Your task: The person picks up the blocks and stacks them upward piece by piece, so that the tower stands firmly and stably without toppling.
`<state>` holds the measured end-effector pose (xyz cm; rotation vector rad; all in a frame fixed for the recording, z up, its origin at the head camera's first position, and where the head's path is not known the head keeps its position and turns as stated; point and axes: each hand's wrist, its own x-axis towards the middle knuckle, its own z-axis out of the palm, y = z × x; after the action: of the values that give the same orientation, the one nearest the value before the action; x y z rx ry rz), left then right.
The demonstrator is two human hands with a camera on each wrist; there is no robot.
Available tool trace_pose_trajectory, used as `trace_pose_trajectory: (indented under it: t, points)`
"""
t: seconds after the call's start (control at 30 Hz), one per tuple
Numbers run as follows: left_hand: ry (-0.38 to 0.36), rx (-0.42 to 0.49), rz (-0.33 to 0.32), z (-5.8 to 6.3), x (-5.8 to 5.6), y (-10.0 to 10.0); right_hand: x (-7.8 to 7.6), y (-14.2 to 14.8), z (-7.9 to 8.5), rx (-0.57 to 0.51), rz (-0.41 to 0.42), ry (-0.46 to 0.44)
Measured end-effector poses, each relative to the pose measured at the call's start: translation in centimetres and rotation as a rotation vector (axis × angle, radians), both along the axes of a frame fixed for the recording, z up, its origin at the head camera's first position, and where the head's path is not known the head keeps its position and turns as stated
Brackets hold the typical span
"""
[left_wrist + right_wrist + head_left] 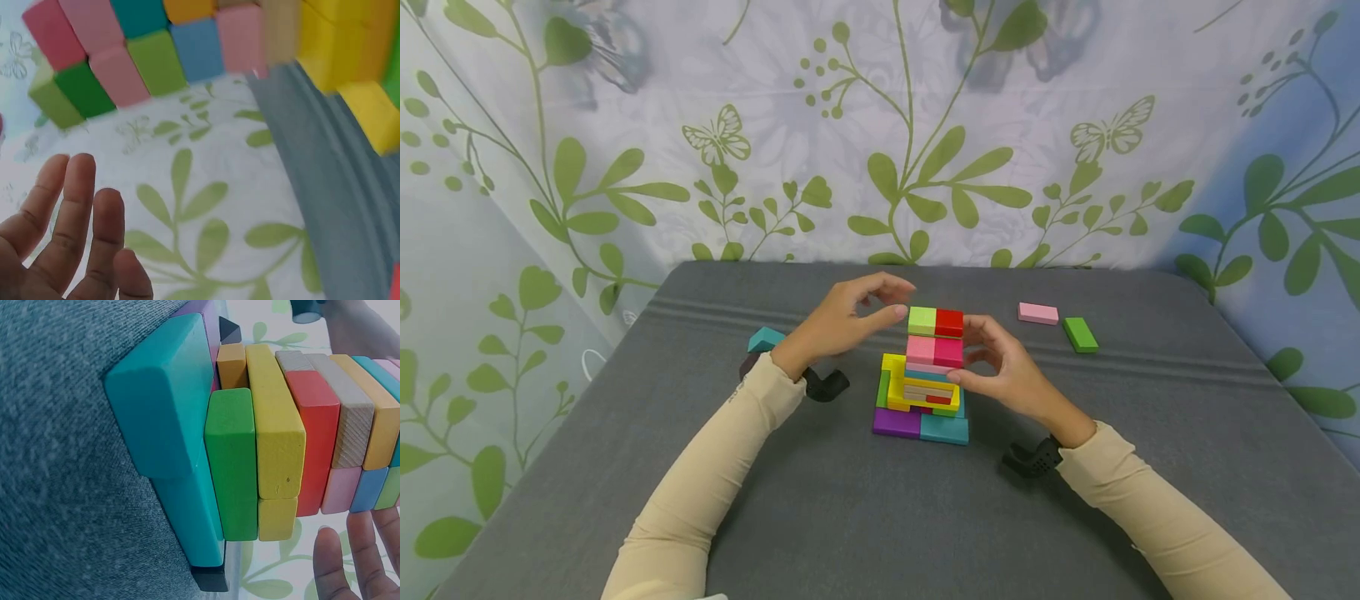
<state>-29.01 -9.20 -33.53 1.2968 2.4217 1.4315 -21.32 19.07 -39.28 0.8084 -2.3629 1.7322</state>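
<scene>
A tower of coloured wooden blocks (934, 350) stands on the grey table, on a wider base with a purple block (897, 422) and a teal block (156, 394) in it. Light green (922, 321) and red (949, 322) blocks form its top. My left hand (846, 321) hovers left of the top with fingers extended, apart from the tower and holding nothing. Around the tower's right side, my right hand (1011, 375) has its thumb near the front edge. Its fingers (362, 550) lie close to a blue block (364, 489); whether they touch it, I cannot tell.
A pink block (1037, 313) and a green block (1080, 335) lie loose at the back right. Behind my left wrist shows a teal block (765, 338). A leaf-patterned curtain (820, 167) hangs beyond the table's far edge.
</scene>
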Motion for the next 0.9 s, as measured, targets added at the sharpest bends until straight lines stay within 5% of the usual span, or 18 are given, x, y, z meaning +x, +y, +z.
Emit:
trace_pose_trajectory:
  t: [0.37,0.9]
  points:
    - [-0.079,-0.107,0.12,-2.2,-1.9,-4.6,0.0,0.0,-0.1,-0.003,-0.005,0.01]
    - [-0.102,-0.52,0.203,-4.9,-3.8,-5.8,-0.1,0.1,-0.3,0.003,0.003,0.027]
